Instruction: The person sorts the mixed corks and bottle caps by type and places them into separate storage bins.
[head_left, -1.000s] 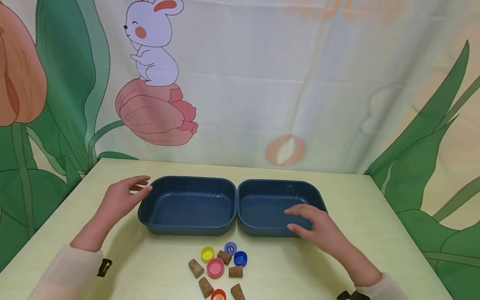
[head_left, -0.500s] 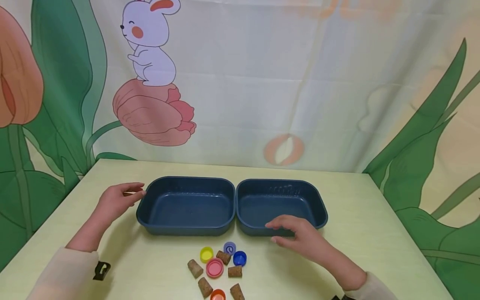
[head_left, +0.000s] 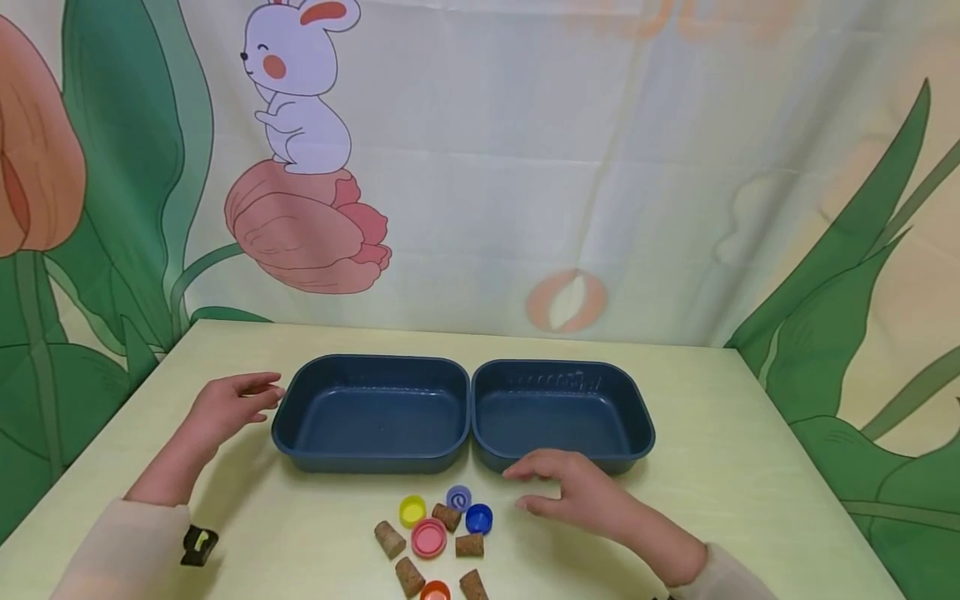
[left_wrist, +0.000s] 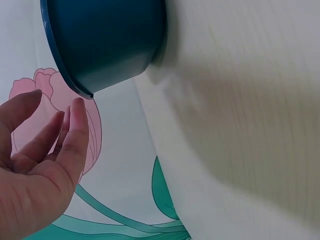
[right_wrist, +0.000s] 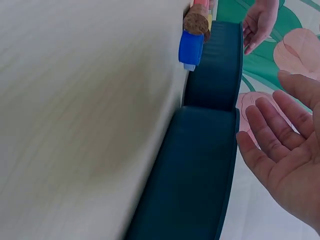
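Note:
My left hand [head_left: 228,408], fingers loosely bent and holding nothing, hovers beside the left end of the left dark blue tray [head_left: 371,463]. The left wrist view has its fingertips [left_wrist: 78,107] close to the tray's rim; whether they touch, I cannot tell. My right hand [head_left: 573,492] is empty too, above the table in front of the right dark blue tray [head_left: 633,457]. Toward its fingertips lie a blue bottle cap [head_left: 479,519], a purple cap [head_left: 459,499], a yellow cap [head_left: 412,511], a pink cap [head_left: 429,538] and a cork [head_left: 470,546].
More corks, such as one cork [head_left: 389,540] at the left of the group, lie scattered on the pale table [head_left: 300,542]. An orange cap [head_left: 436,592] is cut off by the lower frame edge. A printed curtain [head_left: 465,208] hangs behind the table.
My right hand has moved left and toward me, from over the right tray to in front of it. My left hand has drawn slightly left and down, away from the left tray.

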